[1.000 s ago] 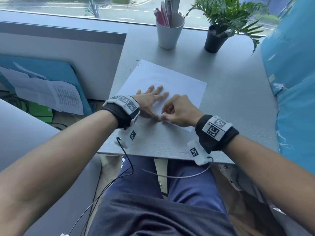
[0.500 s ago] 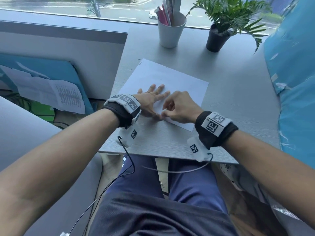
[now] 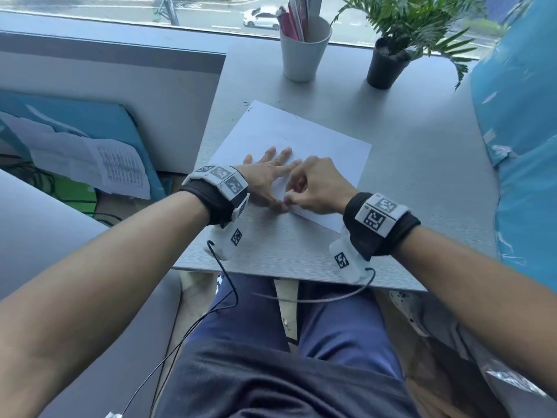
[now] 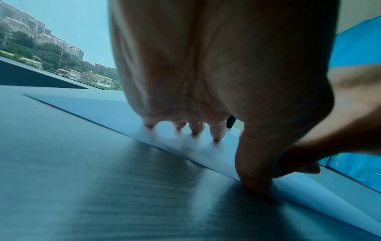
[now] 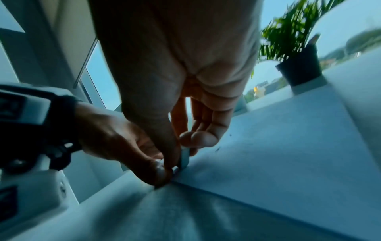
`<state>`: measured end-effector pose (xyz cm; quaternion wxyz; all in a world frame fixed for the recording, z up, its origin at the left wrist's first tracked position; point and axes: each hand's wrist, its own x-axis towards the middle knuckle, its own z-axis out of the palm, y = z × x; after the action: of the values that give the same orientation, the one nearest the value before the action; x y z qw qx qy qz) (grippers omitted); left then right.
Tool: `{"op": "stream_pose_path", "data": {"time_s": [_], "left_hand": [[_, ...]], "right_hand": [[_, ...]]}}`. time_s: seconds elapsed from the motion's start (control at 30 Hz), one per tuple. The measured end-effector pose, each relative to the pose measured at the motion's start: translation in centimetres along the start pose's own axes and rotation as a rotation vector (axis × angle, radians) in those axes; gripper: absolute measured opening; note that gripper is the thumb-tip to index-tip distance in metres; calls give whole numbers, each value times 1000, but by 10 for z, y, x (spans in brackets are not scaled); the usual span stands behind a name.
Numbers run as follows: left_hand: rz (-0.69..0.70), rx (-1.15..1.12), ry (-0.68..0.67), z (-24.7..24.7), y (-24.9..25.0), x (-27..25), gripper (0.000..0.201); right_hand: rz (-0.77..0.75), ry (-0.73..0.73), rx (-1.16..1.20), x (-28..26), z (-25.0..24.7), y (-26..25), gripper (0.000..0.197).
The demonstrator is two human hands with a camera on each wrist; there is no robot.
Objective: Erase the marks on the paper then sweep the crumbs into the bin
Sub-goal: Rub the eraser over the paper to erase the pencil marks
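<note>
Fingers of the left hand (image 3: 265,179) lay spread flat on the paper (image 3: 316,140); the right hand (image 3: 313,188) pinched a small eraser (image 5: 185,157) at its near corner. Crumbs (image 3: 249,109) remained unswept (bin unseen).

Black wristbands (image 3: 211,203), coded white tags

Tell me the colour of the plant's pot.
Black; the pot shows best in the head view.
</note>
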<state>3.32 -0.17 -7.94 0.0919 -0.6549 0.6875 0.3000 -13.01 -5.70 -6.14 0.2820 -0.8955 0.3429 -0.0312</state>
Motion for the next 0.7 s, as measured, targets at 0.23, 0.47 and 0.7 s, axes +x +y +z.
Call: {"op": "stream_pose_path", "data": {"time_s": [0.23,0.47,0.7], "left_hand": [[0,11,-8,0,1,0,107],[3,27,-21,-2,1,1,107],[-4,16,-24,-4,1,3,110]], "right_hand": [[57,52,20,5,0,3,7],[98,84,89,10,-5,9,5],[107,108,100,17,-10,11,6]]}}
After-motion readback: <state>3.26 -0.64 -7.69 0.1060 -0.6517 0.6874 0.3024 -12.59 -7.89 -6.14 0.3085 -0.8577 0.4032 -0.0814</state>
